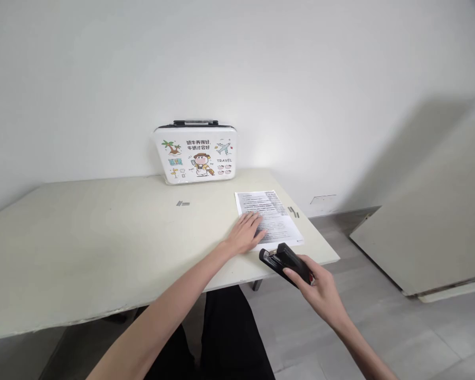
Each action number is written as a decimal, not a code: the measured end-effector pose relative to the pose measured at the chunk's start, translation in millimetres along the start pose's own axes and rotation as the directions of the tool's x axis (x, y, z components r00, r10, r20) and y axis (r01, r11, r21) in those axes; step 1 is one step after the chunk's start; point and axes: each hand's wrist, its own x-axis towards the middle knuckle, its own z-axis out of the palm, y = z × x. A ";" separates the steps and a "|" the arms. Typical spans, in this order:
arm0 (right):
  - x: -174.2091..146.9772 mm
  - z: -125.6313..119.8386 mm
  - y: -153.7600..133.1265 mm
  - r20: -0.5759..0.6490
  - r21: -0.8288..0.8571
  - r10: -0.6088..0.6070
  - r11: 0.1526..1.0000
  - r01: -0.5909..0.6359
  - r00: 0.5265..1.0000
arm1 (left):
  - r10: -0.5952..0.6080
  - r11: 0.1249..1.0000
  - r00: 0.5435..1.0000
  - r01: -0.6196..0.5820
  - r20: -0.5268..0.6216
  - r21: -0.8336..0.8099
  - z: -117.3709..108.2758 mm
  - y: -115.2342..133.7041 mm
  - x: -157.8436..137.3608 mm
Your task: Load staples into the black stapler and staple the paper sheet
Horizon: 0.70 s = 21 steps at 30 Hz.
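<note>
glossy black stapler (pixel 291 262), mouth gaping, in right hand (pixel 321 289)

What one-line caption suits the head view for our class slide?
Left hand on a printed sheet, right hand holding a black stapler, white case behind.

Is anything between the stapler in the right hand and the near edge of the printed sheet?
Nothing visible stands between the stapler and the near edge of the sheet; the left hand rests across the sheet's left edge, close by.
</note>
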 end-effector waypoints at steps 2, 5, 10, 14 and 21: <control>4.4 4.2 -1.2 0.025 0.011 -0.013 1.000 0.012 1.000 | -0.030 0.999 0.998 0.028 -0.050 -0.023 -4.6 0.7 -17.8; 14.6 14.4 -5.0 0.087 0.034 -0.047 0.998 0.044 0.995 | -0.128 0.985 0.987 0.115 -0.097 -0.131 -24.7 -10.5 -70.4; 46.8 59.8 -22.3 0.253 0.034 -0.184 0.983 0.182 0.950 | -0.385 0.884 0.915 0.328 -0.119 -0.333 -74.1 -39.7 -174.6; 80.3 123.0 -48.7 0.366 0.066 -0.297 0.953 0.294 0.882 | -0.483 0.827 0.845 0.355 -0.228 -0.435 -95.7 -50.7 -222.1; 99.9 191.4 -74.1 0.378 0.232 -0.357 0.930 0.286 0.854 | -0.592 0.696 0.734 0.258 -0.333 -0.670 -92.1 -51.1 -235.5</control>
